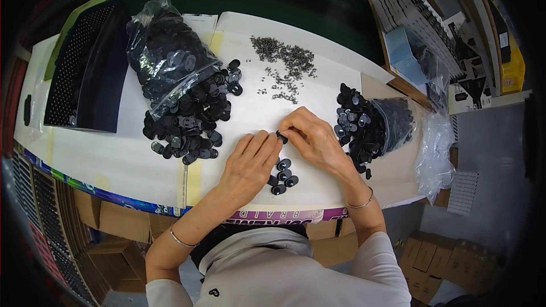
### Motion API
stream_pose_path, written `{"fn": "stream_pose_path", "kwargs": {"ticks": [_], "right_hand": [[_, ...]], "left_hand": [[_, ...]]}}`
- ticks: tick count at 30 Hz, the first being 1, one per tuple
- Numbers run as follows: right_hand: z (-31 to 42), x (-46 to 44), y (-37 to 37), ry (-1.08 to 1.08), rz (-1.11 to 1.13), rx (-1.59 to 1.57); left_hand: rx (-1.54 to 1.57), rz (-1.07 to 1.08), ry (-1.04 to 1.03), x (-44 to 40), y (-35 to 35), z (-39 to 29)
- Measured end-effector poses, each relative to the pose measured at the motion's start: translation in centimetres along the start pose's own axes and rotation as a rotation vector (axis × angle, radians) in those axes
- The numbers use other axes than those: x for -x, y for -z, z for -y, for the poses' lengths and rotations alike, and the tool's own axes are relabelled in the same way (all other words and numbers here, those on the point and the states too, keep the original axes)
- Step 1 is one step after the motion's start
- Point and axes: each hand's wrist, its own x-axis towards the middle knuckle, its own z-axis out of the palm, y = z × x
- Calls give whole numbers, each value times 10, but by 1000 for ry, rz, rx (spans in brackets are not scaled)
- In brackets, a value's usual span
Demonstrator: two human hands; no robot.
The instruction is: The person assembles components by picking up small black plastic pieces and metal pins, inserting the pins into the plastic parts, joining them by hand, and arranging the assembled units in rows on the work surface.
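My left hand (250, 162) and my right hand (315, 139) meet at the middle of the white table. Between their fingertips is a small black oval plastic part (282, 136), mostly covered by the fingers. The right thumb and forefinger pinch at its top; the left fingers lie closed against its side. Just below the hands sits a small group of black oval parts (284, 175), some with a pale dot on top. Farther back, many tiny metal pieces (284, 59) lie scattered, too small to make out exactly.
At left, a clear bag (168, 51) spills black oval pieces (190, 119) beside a dark perforated bin (85, 68). Another bag (392, 125) at right spills black pieces (358, 125). Crumpled clear plastic (435, 150) hangs at the right edge, near a light-blue box (405, 54).
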Motion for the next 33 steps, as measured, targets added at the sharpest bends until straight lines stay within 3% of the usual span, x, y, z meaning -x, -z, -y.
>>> {"fn": "stream_pose_path", "kwargs": {"ticks": [6,12,15,19,24,28,33], "right_hand": [[-1,-3,4,-9,53,-14],[8,4,-5,129,-26,233],[-8,9,4,229,-97,202],[-43,7,38,128,-531,561],[-70,13,59,20,-372,770],[-58,12,43,181,-376,676],[-40,13,39,116,-330,531]], "left_hand": [[14,-6,6,0,0,0],[36,-17,13,-1,0,0],[62,-39,31,-1,-1,0],[123,-48,84,-3,4,0],[224,-38,163,-13,7,5],[254,82,114,-31,15,13],[265,140,67,-41,13,15]]}}
